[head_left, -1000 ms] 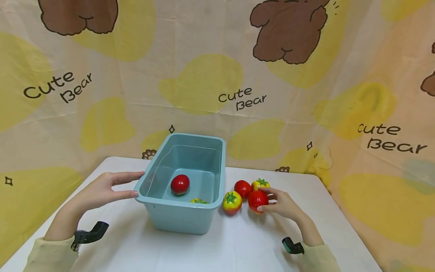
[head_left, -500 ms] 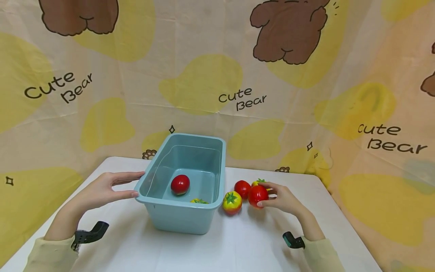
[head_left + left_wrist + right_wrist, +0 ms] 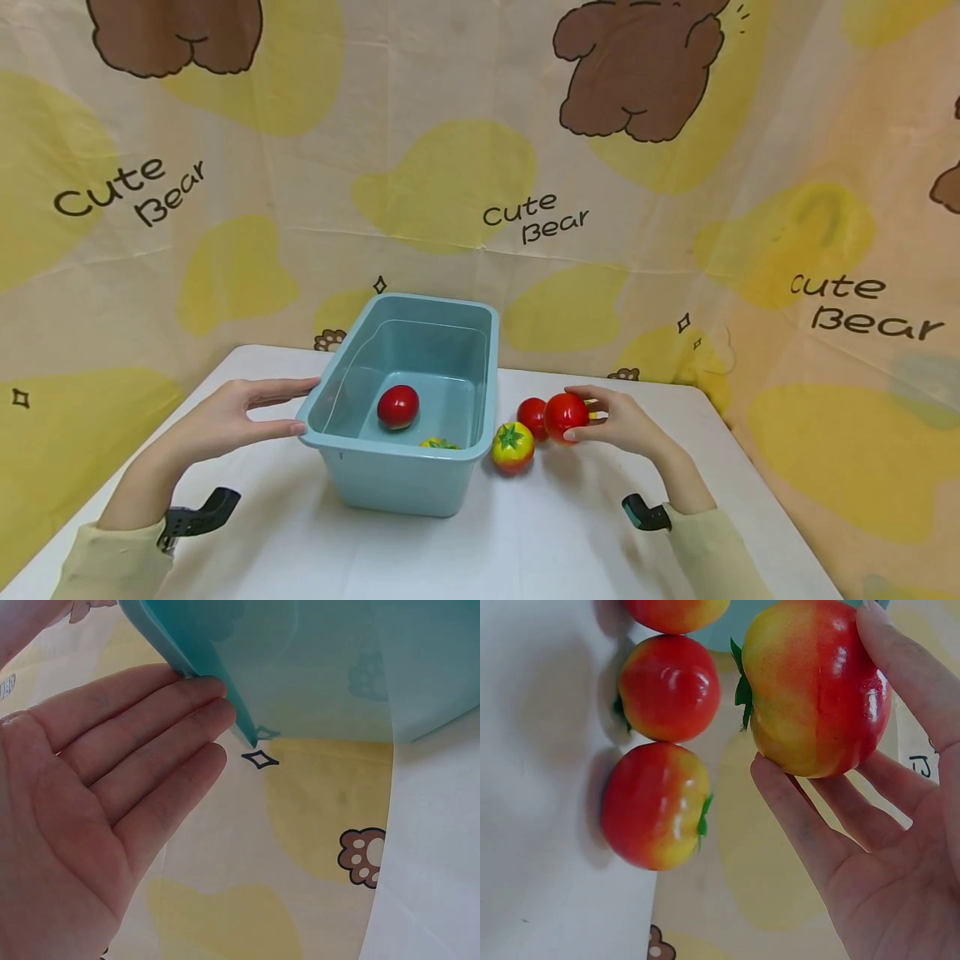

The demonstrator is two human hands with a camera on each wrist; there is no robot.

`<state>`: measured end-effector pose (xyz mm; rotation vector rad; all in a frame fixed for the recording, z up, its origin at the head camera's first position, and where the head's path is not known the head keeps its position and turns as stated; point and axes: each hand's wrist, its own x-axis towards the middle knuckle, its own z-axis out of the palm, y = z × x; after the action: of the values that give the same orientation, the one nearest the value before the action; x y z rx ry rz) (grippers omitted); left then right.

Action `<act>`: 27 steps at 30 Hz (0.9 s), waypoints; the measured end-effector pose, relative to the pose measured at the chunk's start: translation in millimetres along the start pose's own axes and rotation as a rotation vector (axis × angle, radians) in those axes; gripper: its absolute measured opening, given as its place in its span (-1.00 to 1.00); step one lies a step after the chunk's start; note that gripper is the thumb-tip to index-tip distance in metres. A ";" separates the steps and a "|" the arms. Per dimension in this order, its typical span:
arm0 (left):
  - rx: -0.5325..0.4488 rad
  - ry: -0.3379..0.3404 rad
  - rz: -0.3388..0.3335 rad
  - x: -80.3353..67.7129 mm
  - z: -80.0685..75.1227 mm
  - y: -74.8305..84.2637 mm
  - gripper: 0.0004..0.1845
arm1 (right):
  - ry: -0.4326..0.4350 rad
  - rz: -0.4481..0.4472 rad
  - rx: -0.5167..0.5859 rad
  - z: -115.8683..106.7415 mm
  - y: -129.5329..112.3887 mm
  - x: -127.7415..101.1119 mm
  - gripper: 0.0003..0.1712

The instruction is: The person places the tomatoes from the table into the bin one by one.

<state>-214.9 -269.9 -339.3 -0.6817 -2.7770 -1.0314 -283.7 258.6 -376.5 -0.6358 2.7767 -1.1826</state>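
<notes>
My right hand [image 3: 622,421] pinches a glossy red tomato [image 3: 566,417] between thumb and fingertips, raised above the table. In the right wrist view this tomato [image 3: 814,686] shows a yellow top with green leaves. My left hand [image 3: 225,421] lies against the left rim of a blue-green plastic bin [image 3: 397,479], its fingers straight in the left wrist view [image 3: 135,750]. Inside the bin are a red tomato [image 3: 397,407] and a second one [image 3: 439,443], mostly hidden by the near wall. Right of the bin stand a yellow-topped tomato [image 3: 512,448] and a red one [image 3: 531,417].
Another tomato [image 3: 660,806] stands on the white table [image 3: 540,533], largely hidden behind my right hand in the head view. A bear-print cloth [image 3: 450,183] hangs behind the table. Each wrist wears a black camera mount [image 3: 198,512].
My right hand has lifted the red tomato off the table, up and slightly away from me, so it now covers the yellow-topped tomato behind. The left hand and bin stay put.
</notes>
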 end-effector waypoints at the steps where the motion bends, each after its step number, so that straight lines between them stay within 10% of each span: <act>1: 0.000 0.000 -0.001 0.0 -0.1 0.1 -0.38 | 0.000 -0.001 -0.003 -0.9 -1.7 0.9 -0.22; 27: 0.045 0.019 0.007 -0.7 -1.4 -0.8 -0.41 | -0.038 -0.096 -0.057 -16.7 -37.7 22.4 -0.19</act>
<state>-214.7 -271.5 -338.9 -0.6718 -2.7704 -0.9660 -294.5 237.7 -335.8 -0.7957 2.7863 -1.0980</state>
